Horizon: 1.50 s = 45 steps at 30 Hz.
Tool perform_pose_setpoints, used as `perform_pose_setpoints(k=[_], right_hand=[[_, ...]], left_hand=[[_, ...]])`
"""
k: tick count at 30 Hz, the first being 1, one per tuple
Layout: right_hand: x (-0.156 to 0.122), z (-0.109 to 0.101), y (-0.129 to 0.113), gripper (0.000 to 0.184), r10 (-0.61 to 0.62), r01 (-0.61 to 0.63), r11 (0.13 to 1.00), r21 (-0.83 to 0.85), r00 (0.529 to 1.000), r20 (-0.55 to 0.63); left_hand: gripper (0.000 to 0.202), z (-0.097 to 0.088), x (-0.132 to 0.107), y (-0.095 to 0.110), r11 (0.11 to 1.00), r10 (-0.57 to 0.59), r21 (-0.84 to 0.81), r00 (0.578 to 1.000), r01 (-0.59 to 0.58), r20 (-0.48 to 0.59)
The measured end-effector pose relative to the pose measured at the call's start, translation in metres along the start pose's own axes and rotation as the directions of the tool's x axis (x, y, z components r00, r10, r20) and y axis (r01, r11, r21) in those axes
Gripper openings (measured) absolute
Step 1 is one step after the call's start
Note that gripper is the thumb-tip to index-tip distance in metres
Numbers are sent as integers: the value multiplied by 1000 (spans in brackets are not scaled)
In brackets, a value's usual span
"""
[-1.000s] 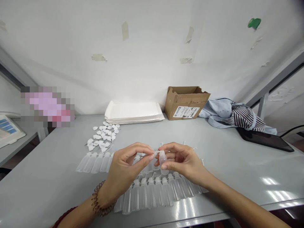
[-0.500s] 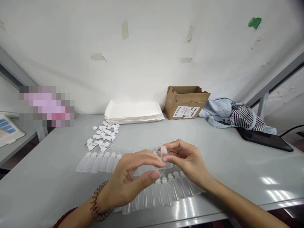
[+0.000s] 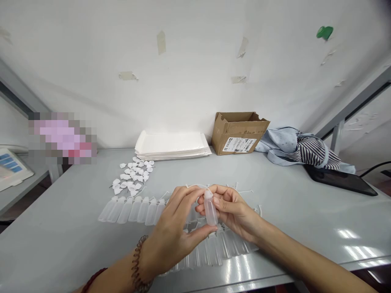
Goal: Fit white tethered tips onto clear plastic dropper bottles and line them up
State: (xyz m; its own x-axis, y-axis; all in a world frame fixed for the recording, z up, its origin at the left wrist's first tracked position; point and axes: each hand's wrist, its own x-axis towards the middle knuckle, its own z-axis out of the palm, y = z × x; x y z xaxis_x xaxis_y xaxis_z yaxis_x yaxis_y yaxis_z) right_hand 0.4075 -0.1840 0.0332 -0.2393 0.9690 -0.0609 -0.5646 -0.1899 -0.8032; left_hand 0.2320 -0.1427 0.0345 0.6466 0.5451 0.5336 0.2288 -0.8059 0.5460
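Bottle (image 3: 210, 212) pinched snug in the right hand (image 3: 237, 208); left hand (image 3: 173, 226) gapes wide around it, can't tell if gripping.

- Wall (image 3: 189, 93): white, bearing torn tape (image 3: 161, 42) and one green patch (image 3: 324, 32).
- Table (image 3: 284, 203): grey, against wall; light glare (image 3: 348, 234) near right front edge.
- Left bar (image 3: 23, 87), right bar (image 3: 360, 97): grey, slanting.

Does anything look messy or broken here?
Yes, a little: torn tape scraps cling to the wall, and the blue cloth at the back right lies bunched up, unlike the lined-up bottles.
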Motion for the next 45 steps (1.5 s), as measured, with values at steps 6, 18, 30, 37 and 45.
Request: perform_pose_setpoints(k=[6,18,30,37,45], right_hand=[[-2,0,-2,16,11,-9,998,-59,999,31],[-4,-5,-17,21,87,-56,962,-266,990,108],[-3,-3,-24,38,16,-23,936,-351,1000,-23],[-5,0,-23,31,-7,-45,896,-442,993,-115],[-7,4,-9,28,-206,95,731,-675,975,-86]], left_hand=[[54,-1,0,-1,998,52,26,999,-52,3],[49,-5,4,3,981,179,76,984,-177,-18],[50,-6,7,-2,985,144,85,985,-152,93],[46,-2,7,-5,975,131,179,991,-136,35],[43,1,3,-9,946,164,286,986,-153,-14]])
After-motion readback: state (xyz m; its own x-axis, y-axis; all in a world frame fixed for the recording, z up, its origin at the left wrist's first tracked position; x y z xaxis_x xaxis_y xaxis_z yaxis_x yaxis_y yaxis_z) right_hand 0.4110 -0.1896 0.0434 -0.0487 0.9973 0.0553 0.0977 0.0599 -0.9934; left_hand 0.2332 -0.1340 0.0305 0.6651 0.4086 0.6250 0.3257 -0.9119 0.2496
